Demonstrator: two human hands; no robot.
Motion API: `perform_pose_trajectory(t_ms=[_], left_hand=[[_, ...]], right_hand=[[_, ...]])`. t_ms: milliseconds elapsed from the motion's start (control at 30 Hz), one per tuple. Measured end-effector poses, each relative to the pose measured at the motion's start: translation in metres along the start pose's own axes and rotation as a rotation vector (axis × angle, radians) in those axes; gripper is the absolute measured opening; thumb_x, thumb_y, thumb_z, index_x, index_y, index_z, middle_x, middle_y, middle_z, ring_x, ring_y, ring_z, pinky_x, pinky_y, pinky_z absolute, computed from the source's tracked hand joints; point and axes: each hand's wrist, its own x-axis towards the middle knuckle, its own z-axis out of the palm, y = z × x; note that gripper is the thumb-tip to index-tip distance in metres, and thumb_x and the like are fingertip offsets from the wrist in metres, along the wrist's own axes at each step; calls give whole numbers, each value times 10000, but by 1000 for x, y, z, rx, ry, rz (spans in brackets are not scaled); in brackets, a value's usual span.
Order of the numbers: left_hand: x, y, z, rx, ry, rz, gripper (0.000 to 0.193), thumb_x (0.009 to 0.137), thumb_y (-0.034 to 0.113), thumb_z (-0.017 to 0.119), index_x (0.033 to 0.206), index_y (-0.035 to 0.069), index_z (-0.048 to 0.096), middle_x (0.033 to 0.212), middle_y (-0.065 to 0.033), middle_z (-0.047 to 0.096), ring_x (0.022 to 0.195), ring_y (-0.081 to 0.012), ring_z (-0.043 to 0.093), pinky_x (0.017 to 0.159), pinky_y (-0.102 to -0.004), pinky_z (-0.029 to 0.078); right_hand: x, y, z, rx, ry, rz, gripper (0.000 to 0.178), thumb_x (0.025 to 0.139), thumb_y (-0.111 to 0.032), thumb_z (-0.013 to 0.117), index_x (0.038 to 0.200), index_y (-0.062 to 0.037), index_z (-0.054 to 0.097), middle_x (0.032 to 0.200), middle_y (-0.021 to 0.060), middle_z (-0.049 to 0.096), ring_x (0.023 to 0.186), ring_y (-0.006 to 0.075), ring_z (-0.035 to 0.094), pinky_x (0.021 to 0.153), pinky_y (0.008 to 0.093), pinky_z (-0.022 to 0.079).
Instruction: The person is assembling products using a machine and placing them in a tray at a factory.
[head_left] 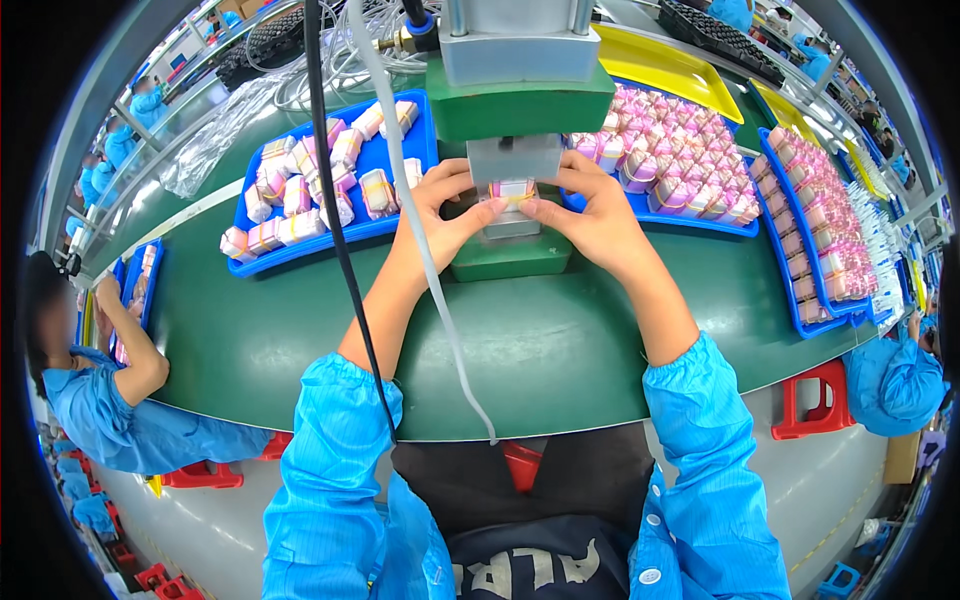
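Observation:
A small pink-and-white block with a yellow band [513, 190] sits in the bench press, beneath its grey metal block [500, 158] and above the green base [512, 260]. My left hand [440, 208] is closed on its left side, the thumb pressed to the near face. From the right, my right hand [598, 212] grips it the same way, its thumb tip close to the other thumb. My fingers reach around behind the grey block, so their tips are hidden. A blue tray [375, 228] of loose similar blocks lies beside my left hand.
At the right, a blue tray [690, 222] holds rows of pink blocks; stacked blue trays [812, 318] stand farther right. A black cable [335, 215] and a pale hose [415, 225] hang before my left forearm. Co-workers in blue sit at left and right. A yellow tray [665, 65] lies behind.

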Motion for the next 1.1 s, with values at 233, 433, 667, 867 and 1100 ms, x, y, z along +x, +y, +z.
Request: perform_pose_trajectory(t_ms=[233,433,667,867,1100], left_hand=[[0,1,-2,52,8,24,341,810,187,775,1113,38,726,1183,-71,620,990,-171,581,827,-296,463],[0,4,-2,33,12,-4,305,801,180,776,1075,50,743,1171,-83,627,1043,-196,584,893,-314,462],[-1,0,0,-12,12,31,269,791,85,764,1032,-29,726,1173,-64,611,1012,-148,567,853,-290,444],[-1,4,-2,26,5,-16,338,789,151,782,1090,8,724,1172,-76,616,1015,-178,580,866,-295,458],[-1,1,-2,39,14,-21,335,787,175,777,1088,35,732,1175,-79,623,1009,-198,582,864,-318,465]], right_hand=[[-1,-6,2,15,0,6,304,802,-154,790,1041,11,699,1086,86,612,1001,225,600,886,325,477],[-1,-5,2,-15,10,-6,303,800,-149,789,1048,4,707,1069,90,616,992,233,605,882,332,479],[-1,-7,2,-10,13,2,314,792,-152,790,1054,5,715,1061,105,619,988,248,607,884,342,478],[-3,-5,1,-36,5,23,330,790,-160,793,1061,11,713,1058,104,618,984,253,607,882,344,478],[-2,-8,3,-9,31,25,280,785,-163,802,950,31,683,1031,103,610,955,247,595,858,339,473]])
